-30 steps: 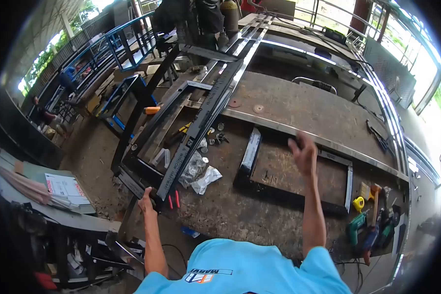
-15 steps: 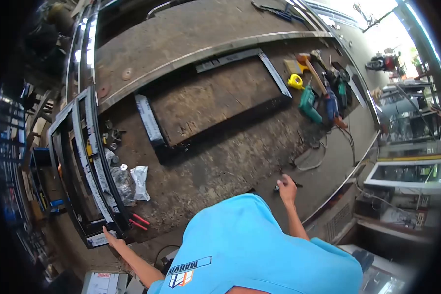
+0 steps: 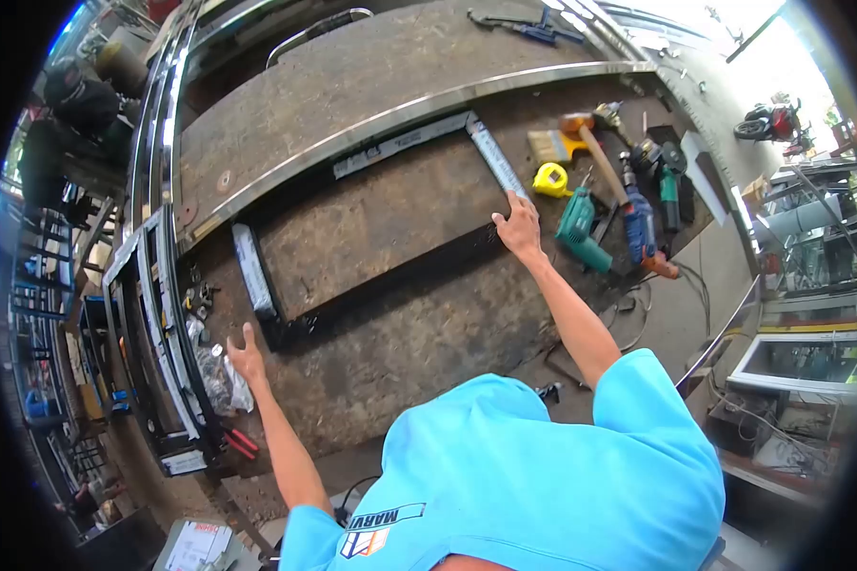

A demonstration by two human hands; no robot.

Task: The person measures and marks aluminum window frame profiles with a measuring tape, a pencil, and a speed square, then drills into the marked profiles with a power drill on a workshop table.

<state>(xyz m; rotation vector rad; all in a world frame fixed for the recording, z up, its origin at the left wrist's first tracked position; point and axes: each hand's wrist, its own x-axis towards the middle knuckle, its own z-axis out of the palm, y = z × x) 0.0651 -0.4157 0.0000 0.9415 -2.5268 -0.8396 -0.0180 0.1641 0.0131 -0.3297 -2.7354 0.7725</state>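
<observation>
A black rectangular metal frame (image 3: pixel 402 271) with pale film on several edges lies flat on the worn workbench (image 3: pixel 419 357). My right hand (image 3: pixel 519 231) is on its near right corner, thumb toward the inside and fingers over the right side. My left hand (image 3: pixel 247 360) hovers close to the frame's near left corner, apart from it, thumb and fingers spread with nothing in them. Just beside that hand lies a clear plastic bag (image 3: pixel 215 383) of small parts. Red-handled pliers (image 3: pixel 240 443) rest on the bench nearer to me.
More black frames (image 3: pixel 152 333) stand at the left edge. On the right lie a yellow tape measure (image 3: pixel 550 179), a brush (image 3: pixel 548 147), a hammer (image 3: pixel 600 160), a green drill (image 3: pixel 581 233) and a blue power tool (image 3: pixel 640 224). A long metal strip (image 3: pixel 400 109) crosses behind.
My right hand has left the bench's near edge and reached the frame's right corner. My left hand has moved from the stacked frames' end toward the frame's left corner. The view has shifted.
</observation>
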